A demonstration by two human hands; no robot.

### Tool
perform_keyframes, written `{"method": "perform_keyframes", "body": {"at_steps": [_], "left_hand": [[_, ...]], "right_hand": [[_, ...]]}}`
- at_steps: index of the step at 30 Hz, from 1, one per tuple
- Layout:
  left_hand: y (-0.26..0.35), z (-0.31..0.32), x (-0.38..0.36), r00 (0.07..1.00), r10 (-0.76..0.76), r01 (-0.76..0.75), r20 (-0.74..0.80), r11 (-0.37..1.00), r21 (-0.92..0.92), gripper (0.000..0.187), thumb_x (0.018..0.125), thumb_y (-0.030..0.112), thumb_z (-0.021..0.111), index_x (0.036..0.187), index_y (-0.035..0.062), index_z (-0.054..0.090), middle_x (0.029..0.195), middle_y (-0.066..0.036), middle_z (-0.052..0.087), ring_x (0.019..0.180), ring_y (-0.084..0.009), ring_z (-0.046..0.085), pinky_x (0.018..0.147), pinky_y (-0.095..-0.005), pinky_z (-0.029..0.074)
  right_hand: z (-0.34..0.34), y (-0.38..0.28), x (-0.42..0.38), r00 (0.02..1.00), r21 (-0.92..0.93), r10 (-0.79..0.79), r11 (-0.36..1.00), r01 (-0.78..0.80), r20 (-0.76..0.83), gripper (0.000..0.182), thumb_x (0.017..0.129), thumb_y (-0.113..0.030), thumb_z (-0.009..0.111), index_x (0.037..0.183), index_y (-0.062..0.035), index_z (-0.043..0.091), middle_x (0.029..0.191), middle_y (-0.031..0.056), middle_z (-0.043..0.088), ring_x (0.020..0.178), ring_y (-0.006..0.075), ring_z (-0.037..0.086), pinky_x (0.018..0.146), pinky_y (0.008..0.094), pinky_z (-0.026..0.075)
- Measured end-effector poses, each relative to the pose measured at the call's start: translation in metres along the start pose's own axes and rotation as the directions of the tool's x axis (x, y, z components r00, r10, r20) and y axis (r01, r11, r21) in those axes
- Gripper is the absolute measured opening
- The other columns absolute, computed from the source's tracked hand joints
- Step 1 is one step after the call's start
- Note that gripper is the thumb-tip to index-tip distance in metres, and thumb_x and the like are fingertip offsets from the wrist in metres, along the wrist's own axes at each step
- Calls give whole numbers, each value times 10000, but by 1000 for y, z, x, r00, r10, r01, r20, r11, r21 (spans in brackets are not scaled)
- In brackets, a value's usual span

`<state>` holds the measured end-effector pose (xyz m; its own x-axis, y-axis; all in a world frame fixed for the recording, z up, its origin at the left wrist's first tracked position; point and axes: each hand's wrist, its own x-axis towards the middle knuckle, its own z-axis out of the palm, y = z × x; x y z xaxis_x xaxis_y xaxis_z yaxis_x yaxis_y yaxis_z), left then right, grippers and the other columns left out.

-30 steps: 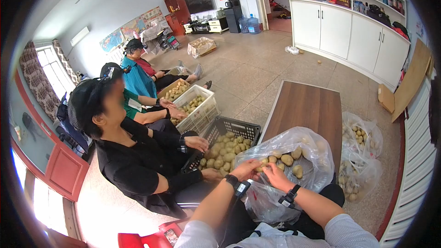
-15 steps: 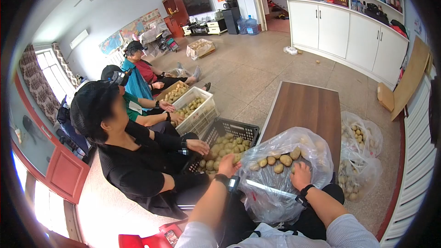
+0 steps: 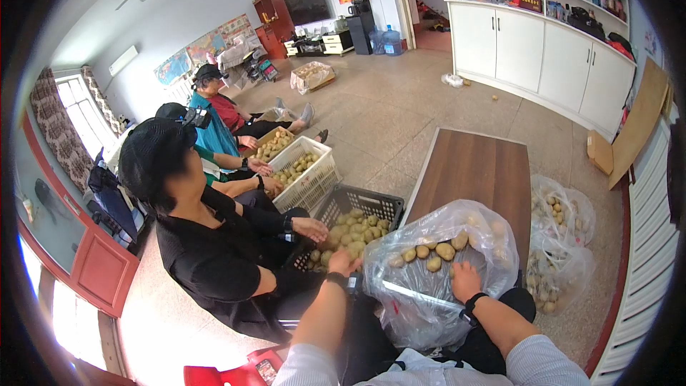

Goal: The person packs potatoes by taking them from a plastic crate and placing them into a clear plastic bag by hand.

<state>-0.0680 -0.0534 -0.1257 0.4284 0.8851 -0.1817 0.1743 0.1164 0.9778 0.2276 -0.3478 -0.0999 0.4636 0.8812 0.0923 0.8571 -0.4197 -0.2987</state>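
My left hand (image 3: 344,263) is over the near right part of the black crate (image 3: 391,204), close to its potatoes (image 3: 351,230). Its fingers are blurred, and I cannot make out whether they hold anything. My right hand (image 3: 466,279) is over the opening of a clear plastic bag (image 3: 421,307), with its fingers slightly bent and nothing seen in them. Several potatoes (image 3: 444,251) lie in the bag just beyond that hand. The bag rests against a brown wooden table (image 3: 471,171).
A person in black (image 3: 214,250) sits at the left, one hand (image 3: 311,229) over the black crate. Two more people sit beyond, beside a white crate (image 3: 314,179) and a box of potatoes (image 3: 268,144). Bags of potatoes (image 3: 561,271) stand on the floor at the right.
My left hand has moved left and down, away from the bag's edge. My right hand has drawn back slightly from the potatoes. The person in black has leaned slightly to the right.
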Motion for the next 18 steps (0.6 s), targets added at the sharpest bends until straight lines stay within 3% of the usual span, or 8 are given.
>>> {"method": "perform_keyframes", "body": {"at_steps": [1,2,3,7,9,10,12,18], "left_hand": [[-14,-7,5,971,232,-232,51,882,409,245,843,260,610,878,19,625,915,-179,624,845,-335,597,698,-443,495],[-24,-11,6,904,410,-377,118,638,671,303,825,322,638,831,19,642,866,-192,644,829,-364,600,709,-463,478],[-3,-10,-8,898,400,-333,182,347,877,355,805,375,645,788,21,641,833,-204,640,802,-381,592,710,-475,465],[29,-14,-25,896,388,-331,215,263,906,353,806,404,623,754,56,647,822,-167,650,798,-366,604,698,-471,467],[54,-19,-30,861,300,-491,411,278,826,343,793,419,623,718,86,662,784,-149,654,783,-354,620,697,-461,473],[49,-15,-30,860,300,-493,413,279,824,343,793,419,623,718,86,662,784,-149,654,783,-354,620,697,-461,473],[36,-5,-31,938,294,-241,183,174,955,312,778,383,640,695,83,666,743,-139,649,759,-344,627,686,-450,479],[-3,-18,-9,956,250,-201,154,175,964,349,760,405,664,753,56,678,736,-129,652,742,-328,634,668,-448,488]], "right_hand": [[-4,-1,1,1000,12,8,1000,-8,10,350,765,-119,640,1101,-82,552,1065,167,552,1004,386,549,833,478,479],[-3,0,2,1000,11,8,1000,-8,5,350,765,-119,640,1101,-82,552,1065,167,552,1004,386,549,833,478,479],[-2,1,1,1000,45,4,999,-5,22,421,744,-134,659,1141,-61,538,1074,183,557,1021,392,538,856,469,470],[10,3,2,997,131,52,990,-60,63,505,717,-181,696,1155,-6,515,1040,223,591,1017,404,552,873,468,463],[13,1,1,995,200,97,974,-102,36,511,712,-195,707,1142,0,512,1035,230,600,995,406,569,864,468,468],[14,1,0,990,268,143,953,-141,11,518,707,-209,717,1129,5,508,1030,236,609,973,408,585,854,468,473],[16,2,1,986,338,164,926,-166,35,528,701,-225,731,1117,12,507,1021,241,615,963,405,595,843,463,481],[26,9,5,973,526,197,819,-229,118,526,690,-239,763,1087,9,524,1008,231,627,948,371,620,816,423,497]]}}
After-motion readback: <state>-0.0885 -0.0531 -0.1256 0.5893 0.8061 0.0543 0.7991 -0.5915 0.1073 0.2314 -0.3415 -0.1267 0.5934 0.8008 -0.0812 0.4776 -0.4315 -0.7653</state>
